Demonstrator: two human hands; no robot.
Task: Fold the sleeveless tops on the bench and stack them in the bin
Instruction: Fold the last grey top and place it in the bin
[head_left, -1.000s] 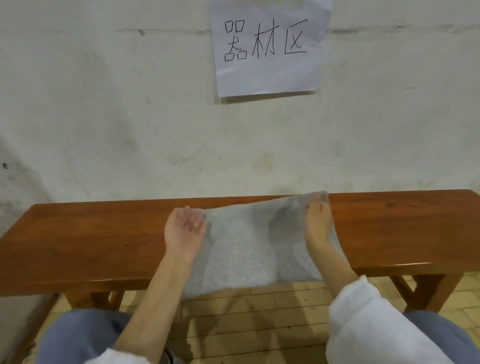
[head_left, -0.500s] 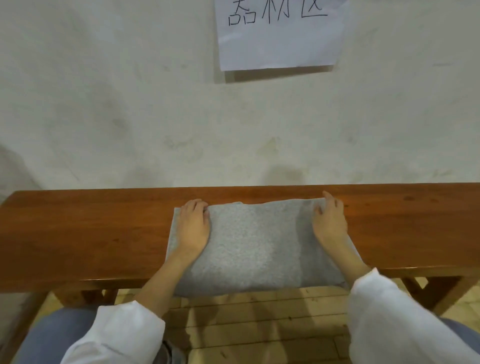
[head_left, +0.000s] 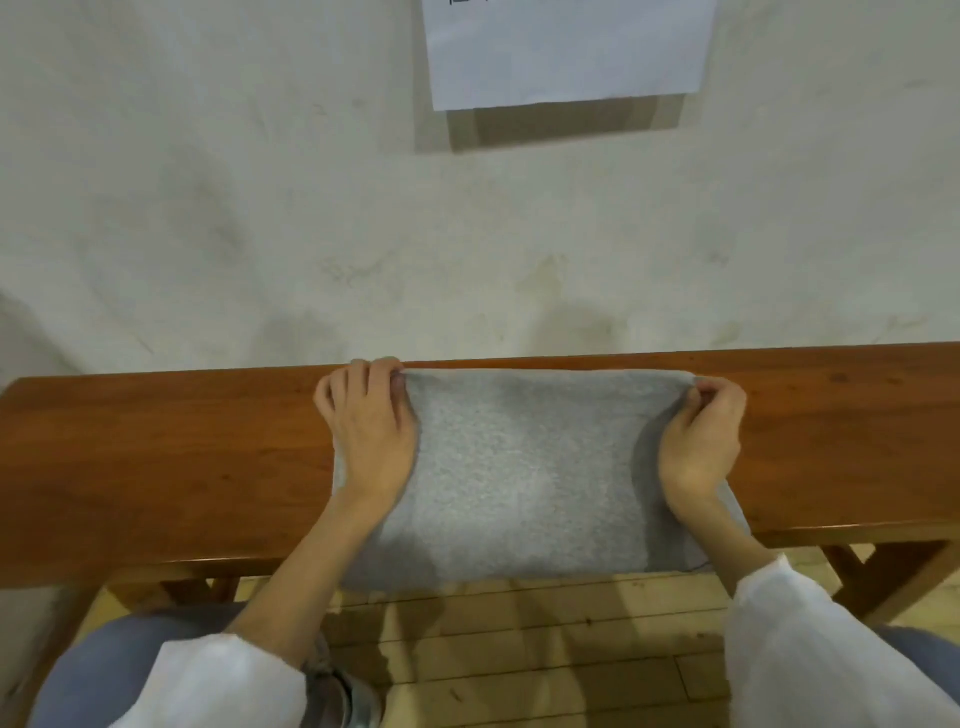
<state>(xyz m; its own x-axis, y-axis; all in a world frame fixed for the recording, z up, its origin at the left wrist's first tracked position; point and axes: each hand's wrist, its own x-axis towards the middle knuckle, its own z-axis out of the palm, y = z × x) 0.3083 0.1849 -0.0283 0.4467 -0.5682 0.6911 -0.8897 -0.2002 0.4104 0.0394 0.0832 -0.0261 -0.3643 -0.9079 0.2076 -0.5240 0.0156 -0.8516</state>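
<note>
The grey top (head_left: 530, 467) lies folded across the counter (head_left: 156, 457), its near edge overhanging. The left hand (head_left: 371, 431) and right hand (head_left: 701, 441) pinch its far corners with curled fingers (head_left: 714, 395). Mid-fold, I judge; the next move calls for drawing both corners evenly toward the near edge.

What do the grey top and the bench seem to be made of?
Grey top: probably soft knitted cotton-like jersey, matte; speckled heather surface, limp drape over the front edge. Bench: likely wood, reddish-brown with smooth semi-gloss varnish; faint grain and dark knots show.
</note>
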